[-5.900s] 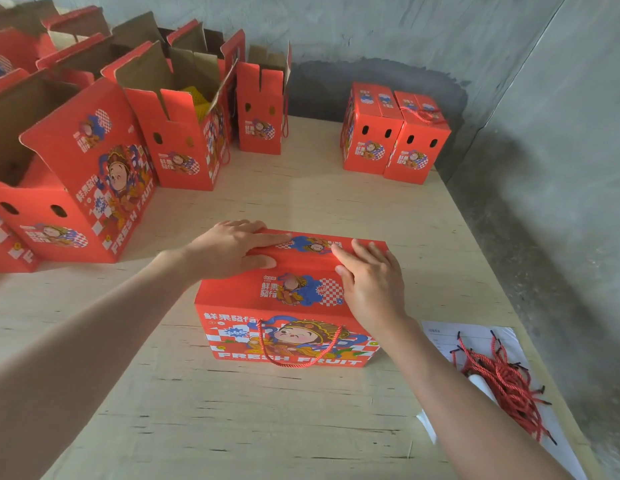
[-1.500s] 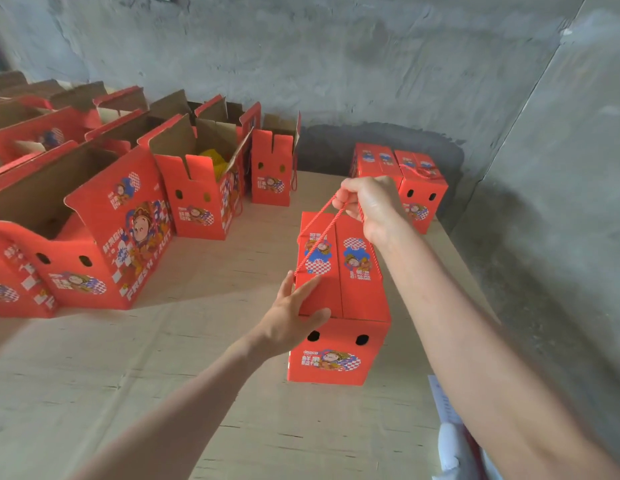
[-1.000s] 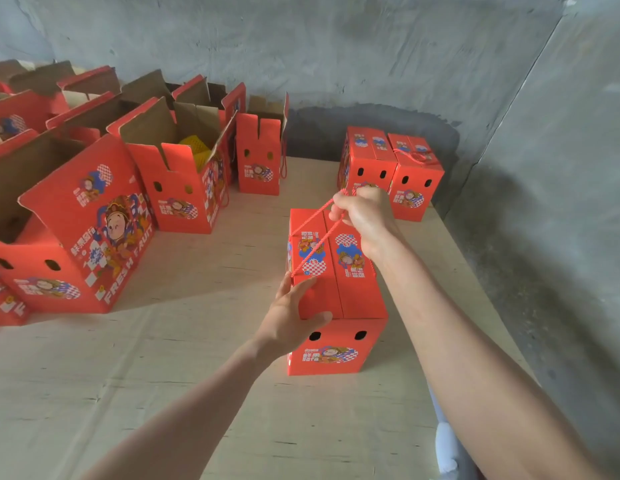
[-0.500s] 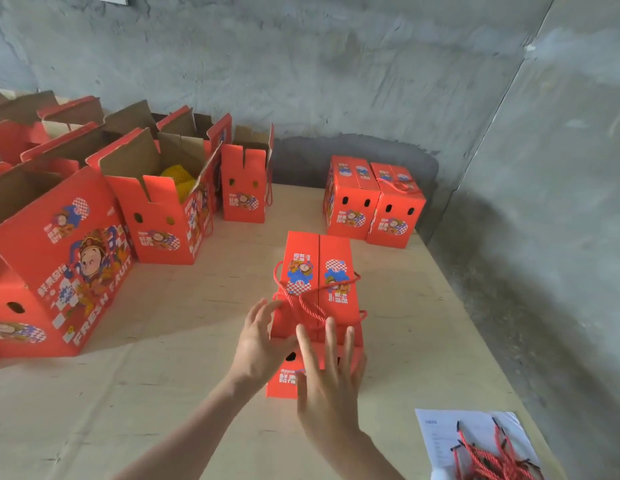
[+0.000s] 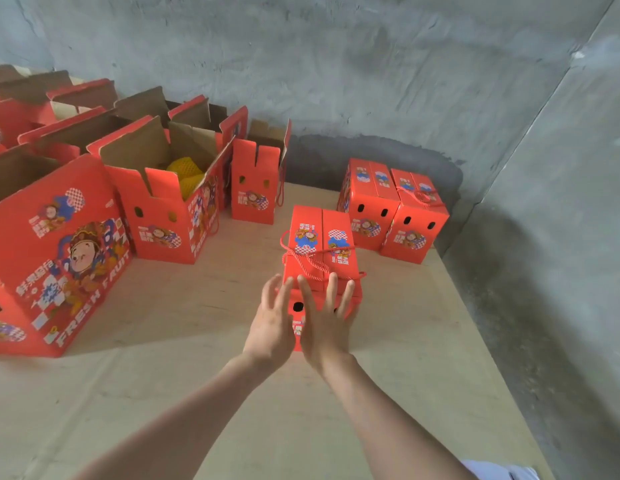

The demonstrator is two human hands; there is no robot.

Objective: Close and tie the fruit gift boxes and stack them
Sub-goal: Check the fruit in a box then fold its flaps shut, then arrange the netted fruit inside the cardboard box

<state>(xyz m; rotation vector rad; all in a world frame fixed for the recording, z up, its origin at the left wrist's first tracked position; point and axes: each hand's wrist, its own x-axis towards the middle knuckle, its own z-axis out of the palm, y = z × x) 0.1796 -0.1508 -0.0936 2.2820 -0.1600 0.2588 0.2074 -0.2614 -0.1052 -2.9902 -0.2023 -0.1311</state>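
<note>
Cord (image 5: 313,263) lies loosely across closed red box (image 5: 320,237) top.

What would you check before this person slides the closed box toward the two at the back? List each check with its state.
1. Box flaps shut: ok.
2. Cord lies across its top: ok; knot tight: cannot tell.
3. Left hand and right hand open at its near end: ok.
4. Table bare between it and the back boxes: ok.
5. Back boxes shut, side by side: ok.
</note>
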